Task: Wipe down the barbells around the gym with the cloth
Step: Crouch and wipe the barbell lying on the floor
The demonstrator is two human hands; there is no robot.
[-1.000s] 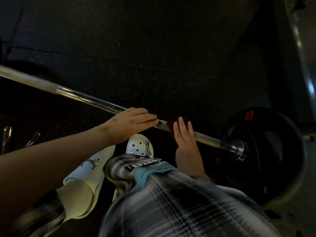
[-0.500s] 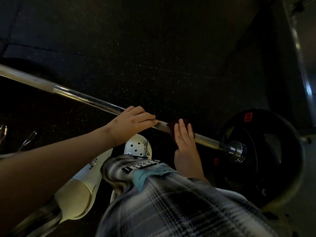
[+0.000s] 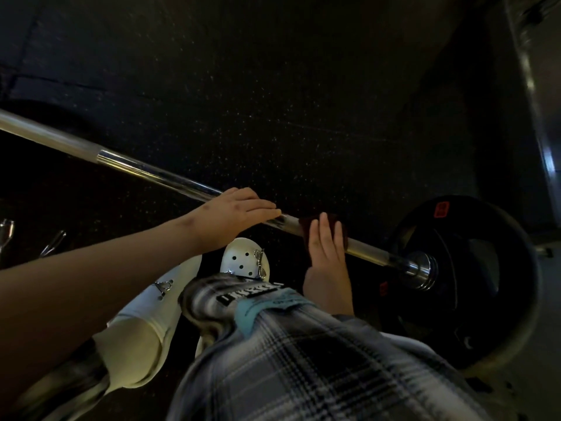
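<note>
The left hand [image 3: 235, 215] lay flat, fingers together, on the smooth chrome bar [image 3: 158, 174]. Just beside it the right hand [image 3: 326, 256] pressed a dark cloth [image 3: 308, 224] around the bar, short of the round black plate [image 3: 467, 278]; beyond both, open speckled rubber floor [image 3: 273, 101]

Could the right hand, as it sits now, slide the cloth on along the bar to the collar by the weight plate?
Probably yes: the right hand presses the dark cloth on the barbell, and the stretch to the collar looks bare.
</note>
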